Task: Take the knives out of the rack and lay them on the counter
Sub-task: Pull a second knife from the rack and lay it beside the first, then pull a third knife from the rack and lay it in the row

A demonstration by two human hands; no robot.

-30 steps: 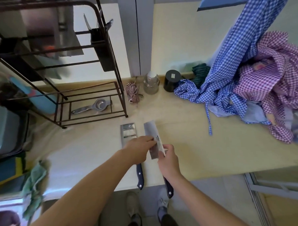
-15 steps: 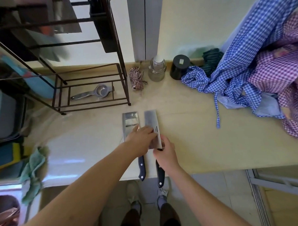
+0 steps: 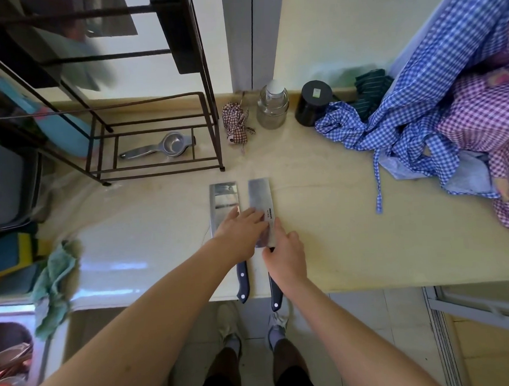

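Observation:
Two cleavers lie side by side on the cream counter (image 3: 321, 219), blades pointing away from me, dark handles hanging over the front edge. The left cleaver (image 3: 223, 198) has a shiny blade; the right cleaver (image 3: 260, 197) has a duller blade with a small label. My left hand (image 3: 240, 233) rests flat across both blades, fingers spread. My right hand (image 3: 285, 254) touches the right cleaver near where blade meets handle, fingers pinching its edge. The dark metal rack (image 3: 157, 130) stands at the back left; no knife shows in it.
A metal squeezer (image 3: 161, 147) lies inside the rack's base. Behind the cleavers stand a checked pouch (image 3: 235, 126), a glass jar (image 3: 273, 107) and a black jar (image 3: 313, 102). Blue and purple checked cloths (image 3: 436, 120) pile at right. A green rag (image 3: 54, 277) lies at left.
The right cleaver has been turned from a slant to lie parallel with the left one and slid up onto the counter. Both hands stayed on the blades.

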